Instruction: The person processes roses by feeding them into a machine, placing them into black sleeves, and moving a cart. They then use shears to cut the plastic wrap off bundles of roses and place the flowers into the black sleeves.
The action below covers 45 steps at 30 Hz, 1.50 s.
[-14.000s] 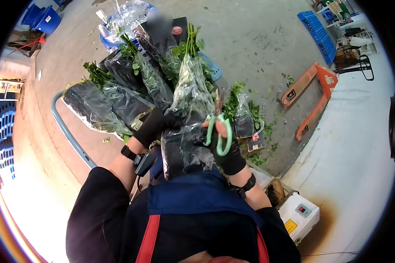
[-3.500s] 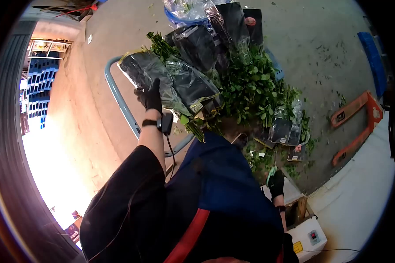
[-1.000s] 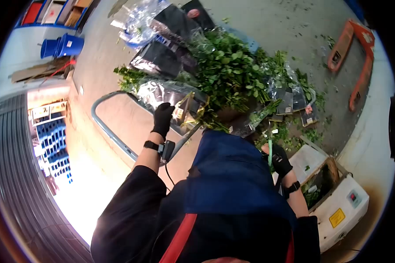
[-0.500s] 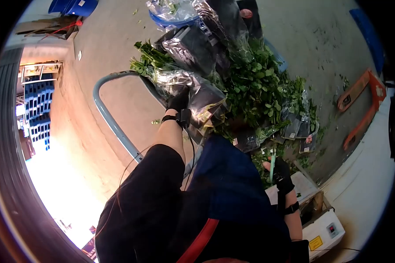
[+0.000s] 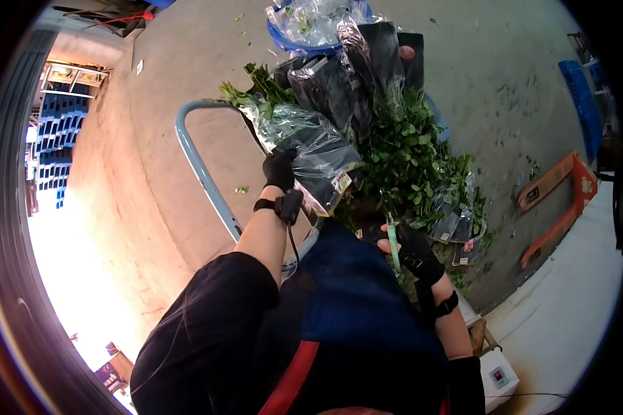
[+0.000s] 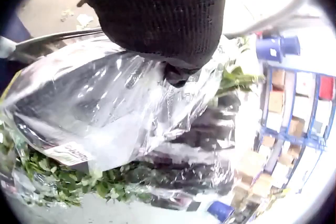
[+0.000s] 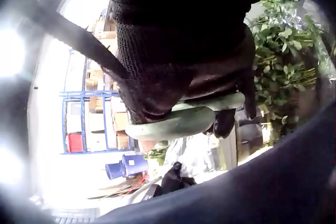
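Note:
My left hand (image 5: 279,169), in a black glove, grips the side of a bunch wrapped in clear and black plastic (image 5: 318,149), which lies at the top of the grey tubular handle (image 5: 208,169). Green stems (image 5: 259,86) stick out of its far end. Up close in the left wrist view, the sleeve's plastic (image 6: 142,103) gathers at the gloved fingertips. My right hand (image 5: 419,256), gloved with bare fingertips showing, holds scissors with pale green handles (image 5: 393,242), their blades pointing away from me. In the right wrist view the handle loops (image 7: 184,121) sit round the fingers.
More dark-sleeved bunches (image 5: 381,55) and leafy stems (image 5: 408,138) are piled alongside. Behind them stands a blue tub of plastic (image 5: 304,45). An orange pallet jack (image 5: 554,180) is at the right, near a white box with a red switch (image 5: 498,377). Leaves litter the floor.
The left hand has gone from the bunch's near edge to gripping its side, and the bunch has shifted. The right hand has come up and inward with the scissors. Earlier, both hands were at another wrapped bunch.

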Each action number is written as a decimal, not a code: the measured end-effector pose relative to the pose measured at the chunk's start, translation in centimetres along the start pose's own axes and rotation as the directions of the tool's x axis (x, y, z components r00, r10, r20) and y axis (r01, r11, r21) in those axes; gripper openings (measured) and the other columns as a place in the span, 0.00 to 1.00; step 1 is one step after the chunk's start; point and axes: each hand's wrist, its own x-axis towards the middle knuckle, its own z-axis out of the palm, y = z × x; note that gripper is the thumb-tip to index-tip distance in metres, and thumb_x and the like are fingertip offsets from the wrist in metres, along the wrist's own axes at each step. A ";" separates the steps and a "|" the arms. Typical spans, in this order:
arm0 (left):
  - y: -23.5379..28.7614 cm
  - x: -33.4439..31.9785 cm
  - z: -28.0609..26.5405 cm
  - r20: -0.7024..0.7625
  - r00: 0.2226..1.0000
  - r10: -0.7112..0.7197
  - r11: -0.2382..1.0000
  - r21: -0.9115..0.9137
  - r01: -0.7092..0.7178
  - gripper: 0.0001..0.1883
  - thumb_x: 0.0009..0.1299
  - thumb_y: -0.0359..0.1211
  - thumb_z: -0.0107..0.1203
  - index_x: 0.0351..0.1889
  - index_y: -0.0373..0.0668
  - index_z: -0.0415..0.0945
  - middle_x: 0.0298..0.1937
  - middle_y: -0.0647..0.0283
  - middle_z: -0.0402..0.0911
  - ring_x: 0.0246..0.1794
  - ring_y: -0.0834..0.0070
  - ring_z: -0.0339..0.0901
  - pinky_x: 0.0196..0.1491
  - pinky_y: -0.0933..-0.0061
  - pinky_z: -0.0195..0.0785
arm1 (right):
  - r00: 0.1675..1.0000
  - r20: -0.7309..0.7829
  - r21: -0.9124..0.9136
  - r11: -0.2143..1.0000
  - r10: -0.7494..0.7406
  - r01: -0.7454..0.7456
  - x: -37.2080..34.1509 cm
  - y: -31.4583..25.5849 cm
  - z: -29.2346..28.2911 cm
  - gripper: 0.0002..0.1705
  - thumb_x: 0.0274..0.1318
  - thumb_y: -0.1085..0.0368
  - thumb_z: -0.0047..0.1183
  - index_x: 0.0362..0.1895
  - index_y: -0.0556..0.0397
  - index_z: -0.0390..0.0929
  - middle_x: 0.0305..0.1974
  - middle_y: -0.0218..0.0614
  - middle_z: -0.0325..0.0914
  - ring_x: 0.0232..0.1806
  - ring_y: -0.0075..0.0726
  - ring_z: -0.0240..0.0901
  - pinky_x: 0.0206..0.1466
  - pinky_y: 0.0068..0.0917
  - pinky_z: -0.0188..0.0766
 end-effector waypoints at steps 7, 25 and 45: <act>6.0 -11.6 2.3 0.122 0.605 0.787 0.361 0.704 -0.611 0.15 0.49 0.41 0.67 0.27 0.40 0.79 0.36 0.54 0.73 0.44 0.58 0.68 0.44 0.60 0.62 | 0.993 0.070 0.078 0.993 -0.097 0.091 -1.3 -3.0 -1.2 0.26 0.51 0.52 0.61 0.49 0.55 0.74 0.35 0.34 0.77 0.34 0.27 0.74 0.41 0.25 0.70; 10.4 -25.6 12.8 0.862 0.497 -0.103 0.968 0.202 -0.149 0.29 0.54 0.19 0.56 0.57 0.31 0.65 0.51 0.55 0.75 0.46 0.70 0.76 0.47 0.70 0.73 | 0.986 -0.145 0.837 0.522 -0.079 0.165 -6.8 2.5 -6.6 0.35 0.56 0.35 0.45 0.45 0.56 0.73 0.30 0.33 0.75 0.28 0.23 0.70 0.32 0.23 0.72; 4.1 -25.3 15.0 0.937 0.269 -0.223 0.948 0.273 -0.165 0.18 0.67 0.30 0.52 0.53 0.33 0.70 0.48 0.57 0.79 0.45 0.71 0.77 0.50 0.71 0.71 | 0.956 -0.269 0.590 0.765 -0.114 0.257 -7.9 6.8 -10.6 0.19 0.64 0.55 0.43 0.46 0.59 0.71 0.43 0.34 0.70 0.45 0.28 0.66 0.51 0.27 0.63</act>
